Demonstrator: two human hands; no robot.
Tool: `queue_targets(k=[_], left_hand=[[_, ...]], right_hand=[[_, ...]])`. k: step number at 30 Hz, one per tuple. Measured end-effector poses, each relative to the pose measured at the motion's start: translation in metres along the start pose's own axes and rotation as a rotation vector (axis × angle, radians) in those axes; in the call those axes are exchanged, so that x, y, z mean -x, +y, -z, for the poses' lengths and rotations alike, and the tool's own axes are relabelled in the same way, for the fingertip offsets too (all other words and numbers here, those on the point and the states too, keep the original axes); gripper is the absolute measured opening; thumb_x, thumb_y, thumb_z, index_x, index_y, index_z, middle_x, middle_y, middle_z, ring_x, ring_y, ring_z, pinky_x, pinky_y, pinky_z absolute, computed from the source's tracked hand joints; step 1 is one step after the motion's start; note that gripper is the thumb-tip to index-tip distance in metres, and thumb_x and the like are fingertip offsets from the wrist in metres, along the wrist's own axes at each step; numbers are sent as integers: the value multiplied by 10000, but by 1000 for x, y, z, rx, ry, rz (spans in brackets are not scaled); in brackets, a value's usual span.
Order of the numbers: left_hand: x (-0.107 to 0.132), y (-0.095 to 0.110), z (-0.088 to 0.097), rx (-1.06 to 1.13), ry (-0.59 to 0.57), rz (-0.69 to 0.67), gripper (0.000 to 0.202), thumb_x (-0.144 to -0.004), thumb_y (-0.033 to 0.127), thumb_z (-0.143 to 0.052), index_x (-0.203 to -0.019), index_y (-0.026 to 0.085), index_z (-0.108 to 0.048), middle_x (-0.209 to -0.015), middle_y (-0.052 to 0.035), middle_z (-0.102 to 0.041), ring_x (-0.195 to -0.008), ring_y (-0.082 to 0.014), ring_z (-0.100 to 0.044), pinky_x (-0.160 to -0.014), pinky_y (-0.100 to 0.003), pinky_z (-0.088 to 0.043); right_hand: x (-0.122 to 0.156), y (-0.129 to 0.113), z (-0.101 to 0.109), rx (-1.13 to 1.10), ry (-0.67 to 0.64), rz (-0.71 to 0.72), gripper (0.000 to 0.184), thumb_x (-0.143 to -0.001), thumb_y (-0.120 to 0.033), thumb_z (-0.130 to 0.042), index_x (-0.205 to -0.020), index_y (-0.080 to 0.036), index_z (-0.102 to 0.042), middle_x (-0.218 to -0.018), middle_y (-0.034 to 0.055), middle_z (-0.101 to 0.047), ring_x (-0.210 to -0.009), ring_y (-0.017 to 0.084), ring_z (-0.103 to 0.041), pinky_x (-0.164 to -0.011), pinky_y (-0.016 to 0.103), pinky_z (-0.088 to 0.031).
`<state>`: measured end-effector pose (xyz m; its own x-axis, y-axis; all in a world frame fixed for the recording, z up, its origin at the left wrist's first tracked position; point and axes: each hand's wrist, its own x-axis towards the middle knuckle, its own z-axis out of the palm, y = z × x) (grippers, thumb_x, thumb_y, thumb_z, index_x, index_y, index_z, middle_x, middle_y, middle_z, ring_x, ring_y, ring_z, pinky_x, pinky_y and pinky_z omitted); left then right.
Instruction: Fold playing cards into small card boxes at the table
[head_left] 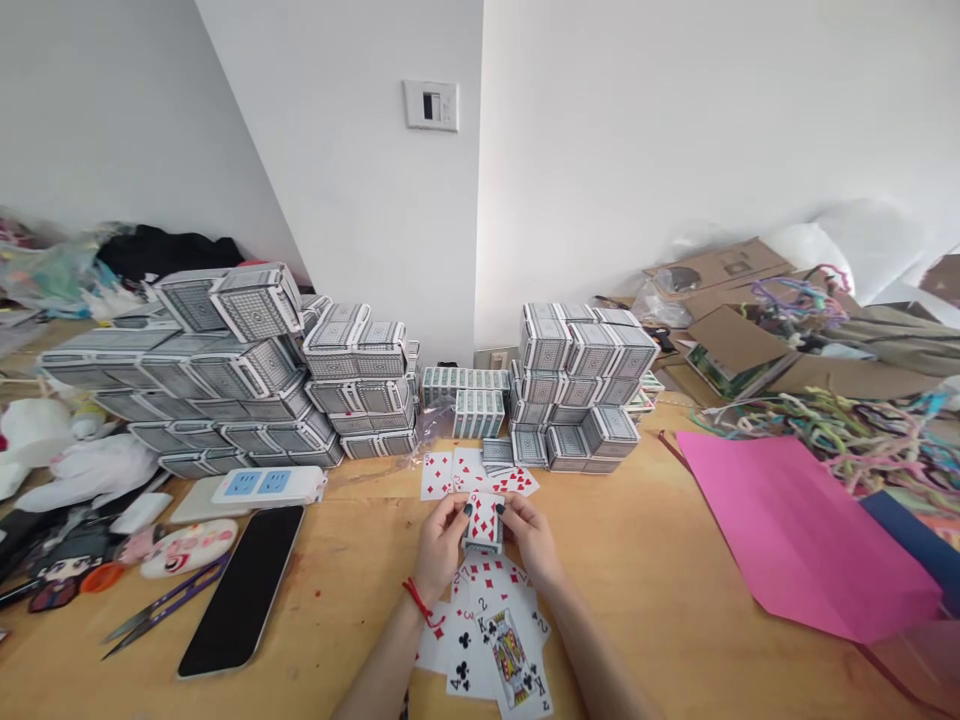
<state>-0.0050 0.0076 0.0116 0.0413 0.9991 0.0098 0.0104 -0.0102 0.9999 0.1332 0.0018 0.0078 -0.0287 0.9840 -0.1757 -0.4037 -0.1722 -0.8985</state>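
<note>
A playing card [484,517] with red diamonds faces up between my two hands. My left hand [444,532] pinches its left edge, the thumb on its face. At the right edge, my right hand [531,535] grips it the same way. Just below the card, a patterned card back or folded card shows; how they join is hidden by my fingers. Loose face-up cards [517,668], with a king of clubs on top, lie between my forearms. Beyond my hands are more face-up red cards [436,474] and a small box shape folded from cards [496,453].
Stacked blocks of grey-backed cards rise at left [225,370] and right [574,380], with green-backed blocks [478,412] between. A phone [244,590], purple snips [165,605] and a power strip [270,486] lie left. Pink paper [810,540] and colourful cords [847,440] lie right.
</note>
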Motion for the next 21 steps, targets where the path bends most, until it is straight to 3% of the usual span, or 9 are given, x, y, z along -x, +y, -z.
queue_targets(k=[3,8,15,21], left_hand=[[-1,-1,0,-57,27,-30,230,-732,265,-513,-894,165,-641,-850,-49,-663,-773,-187,-591,-716,-300,-462],[-1,-1,1,-164,57,-103,257,-724,221,-512,-927,185,-665,-991,-66,-655,-938,-212,-579,-859,-349,-431],[-1,-3,0,-103,135,-57,255,-719,235,-520,-915,172,-671,-974,-69,-668,-905,-210,-601,-825,-342,-468],[-1,-5,2,-80,208,-38,256,-692,234,-544,-903,182,-679,-966,-63,-672,-902,-215,-601,-812,-337,-471]], right_hand=[[-1,0,1,32,15,28,244,-672,-414,-626,-770,-190,-632,-634,-16,-594,-552,125,-510,-530,223,-393],[-1,-1,1,99,15,62,320,-692,-448,-603,-884,-197,-649,-746,17,-634,-664,169,-549,-622,271,-432],[0,-1,1,55,-48,-3,359,-690,-446,-614,-957,-207,-634,-730,11,-620,-621,147,-537,-608,265,-431],[3,-7,-2,75,-111,-1,301,-698,-447,-602,-810,-173,-660,-600,-9,-560,-525,111,-473,-532,230,-387]])
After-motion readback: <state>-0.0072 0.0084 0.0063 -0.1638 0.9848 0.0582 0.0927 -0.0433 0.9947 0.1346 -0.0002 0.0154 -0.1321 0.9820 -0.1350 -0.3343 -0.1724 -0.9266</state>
